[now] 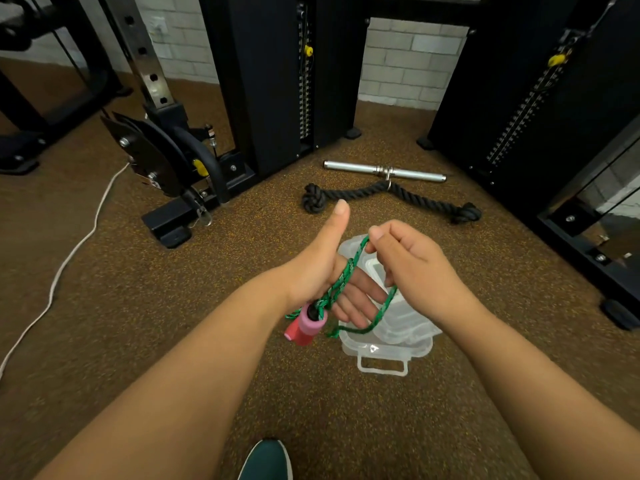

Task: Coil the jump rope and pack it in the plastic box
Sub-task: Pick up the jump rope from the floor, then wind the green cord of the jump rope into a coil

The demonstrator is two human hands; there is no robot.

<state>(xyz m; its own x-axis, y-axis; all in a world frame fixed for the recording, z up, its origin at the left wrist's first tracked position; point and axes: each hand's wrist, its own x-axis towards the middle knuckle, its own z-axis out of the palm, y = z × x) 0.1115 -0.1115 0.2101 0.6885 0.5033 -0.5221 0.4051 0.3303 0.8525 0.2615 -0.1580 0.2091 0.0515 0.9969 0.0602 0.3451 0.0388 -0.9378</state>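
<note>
A green jump rope (346, 277) is looped around my left hand (323, 268), whose palm is flat with the thumb up and fingers spread. Its pink and red handles (304, 325) hang below that wrist. My right hand (407, 259) pinches a strand of the rope near the top of the loop, and another strand curves down under it. The clear plastic box (391, 336) lies on the floor right below both hands, partly hidden by them, its handle toward me.
Brown speckled floor all around. A black tricep rope (388, 195) and a steel bar (384, 171) lie beyond the box. Black weight machines (273, 81) stand behind and at the right. A white cable (69, 261) runs along the left. My green shoe (268, 462) is at the bottom.
</note>
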